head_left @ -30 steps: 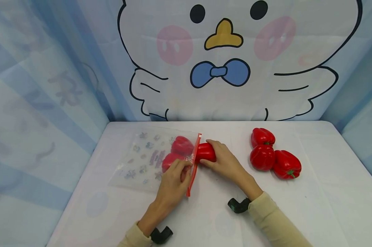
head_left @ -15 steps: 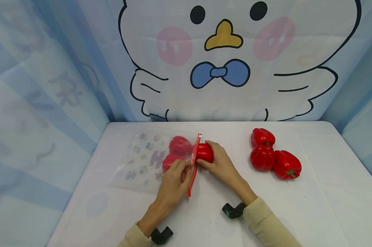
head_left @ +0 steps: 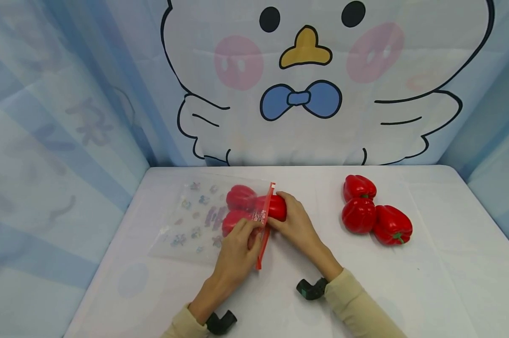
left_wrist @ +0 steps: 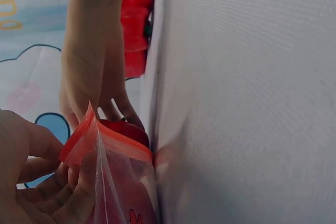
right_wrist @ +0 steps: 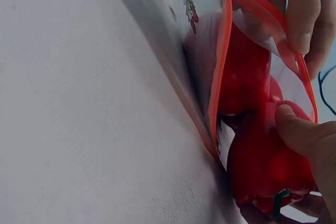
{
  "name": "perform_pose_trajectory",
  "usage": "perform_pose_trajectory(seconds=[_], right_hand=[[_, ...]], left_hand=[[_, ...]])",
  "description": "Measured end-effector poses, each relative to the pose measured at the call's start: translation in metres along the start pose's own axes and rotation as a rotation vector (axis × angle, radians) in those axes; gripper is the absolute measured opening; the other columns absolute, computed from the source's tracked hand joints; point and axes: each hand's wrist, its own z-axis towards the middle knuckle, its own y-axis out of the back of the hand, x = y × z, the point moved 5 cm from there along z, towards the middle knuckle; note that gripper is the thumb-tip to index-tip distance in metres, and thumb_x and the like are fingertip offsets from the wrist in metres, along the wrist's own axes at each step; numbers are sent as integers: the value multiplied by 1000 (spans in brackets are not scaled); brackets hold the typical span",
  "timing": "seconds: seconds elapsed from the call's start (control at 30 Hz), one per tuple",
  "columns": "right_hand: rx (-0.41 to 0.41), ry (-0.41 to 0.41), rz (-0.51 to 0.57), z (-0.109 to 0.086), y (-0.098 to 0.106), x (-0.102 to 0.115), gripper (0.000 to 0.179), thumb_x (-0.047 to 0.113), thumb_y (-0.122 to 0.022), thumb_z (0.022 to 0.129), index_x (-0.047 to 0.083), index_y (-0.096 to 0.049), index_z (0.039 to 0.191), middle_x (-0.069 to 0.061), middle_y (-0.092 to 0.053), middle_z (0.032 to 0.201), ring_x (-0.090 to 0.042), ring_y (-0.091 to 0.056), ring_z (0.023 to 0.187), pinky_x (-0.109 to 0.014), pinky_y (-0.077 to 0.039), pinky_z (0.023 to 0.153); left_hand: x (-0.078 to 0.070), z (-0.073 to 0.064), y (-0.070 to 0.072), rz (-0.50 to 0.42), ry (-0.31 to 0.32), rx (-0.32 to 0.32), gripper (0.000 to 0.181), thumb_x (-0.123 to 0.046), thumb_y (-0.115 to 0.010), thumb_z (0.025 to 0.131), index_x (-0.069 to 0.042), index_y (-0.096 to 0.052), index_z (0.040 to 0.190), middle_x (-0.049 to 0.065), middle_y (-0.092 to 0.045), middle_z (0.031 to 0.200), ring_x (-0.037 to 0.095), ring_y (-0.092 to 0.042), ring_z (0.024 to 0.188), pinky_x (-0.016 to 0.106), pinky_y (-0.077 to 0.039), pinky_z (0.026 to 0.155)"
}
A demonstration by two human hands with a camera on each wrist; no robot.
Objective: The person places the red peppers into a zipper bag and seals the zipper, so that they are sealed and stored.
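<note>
A clear zip bag (head_left: 195, 230) with a red-orange zip strip lies on the table, its mouth toward the right. Two red bell peppers (head_left: 240, 197) show through its printed plastic. My left hand (head_left: 239, 249) pinches the bag's upper lip near the zip, holding the mouth apart. My right hand (head_left: 297, 227) grips another red bell pepper (right_wrist: 270, 156), thumb on one side and fingers round the other. That pepper is partly inside the mouth, its green stem facing out in the right wrist view. It sits against a pepper deeper in the bag.
Three red bell peppers (head_left: 374, 211) stand in a cluster on the white table (head_left: 448, 281) at the right. A printed cloth backdrop (head_left: 305, 136) hangs behind the table's far edge. Each wrist carries a black camera mount (head_left: 311, 289).
My right hand has moved left, pushing its pepper further into the bag. One pepper inside has shifted left. The left hand stays in place at the bag's lip.
</note>
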Motion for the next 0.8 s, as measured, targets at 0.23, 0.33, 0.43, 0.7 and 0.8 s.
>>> perform_pose_trajectory(seconds=[0.23, 0.33, 0.43, 0.7, 0.8], right_hand=[[15, -1, 27, 0, -4, -1, 79, 15, -84, 87, -2, -43, 152, -22, -53, 150, -40, -54, 135, -55, -55, 105], [34, -2, 48, -2, -4, -2, 82, 14, -84, 87, 0, -41, 154, -22, -51, 152, -40, -52, 138, -55, -54, 105], [51, -8, 86, -4, -4, -4, 85, 14, -84, 87, 1, -37, 157, -22, -47, 154, -39, -51, 138, -53, -55, 105], [30, -26, 219, -12, -4, -10, 91, 12, -83, 88, 3, -29, 161, -20, -41, 158, -40, -52, 138, -52, -56, 104], [15, -28, 288, -15, -5, -11, 88, 6, -82, 88, 0, -29, 159, -21, -40, 158, -42, -50, 141, -53, -55, 106]], left_hand=[[1, 1, 1, -4, -14, -10, 25, -7, -77, 92, -10, -68, 115, -1, -60, 97, 5, -50, 74, 15, -48, 62], [1, 1, 2, -2, -18, -14, 24, -7, -77, 92, -10, -69, 115, -1, -60, 96, 6, -50, 73, 15, -48, 61], [1, 1, 2, 2, -18, -12, 25, -7, -77, 93, -10, -69, 116, -1, -61, 96, 6, -49, 73, 15, -48, 61], [-1, 1, 3, -7, -7, 1, 24, -8, -76, 93, -9, -69, 116, -1, -60, 96, 7, -50, 74, 16, -49, 62], [-1, 1, 4, -8, -9, -3, 23, -8, -76, 94, -9, -69, 116, -1, -59, 95, 6, -49, 73, 16, -48, 62]])
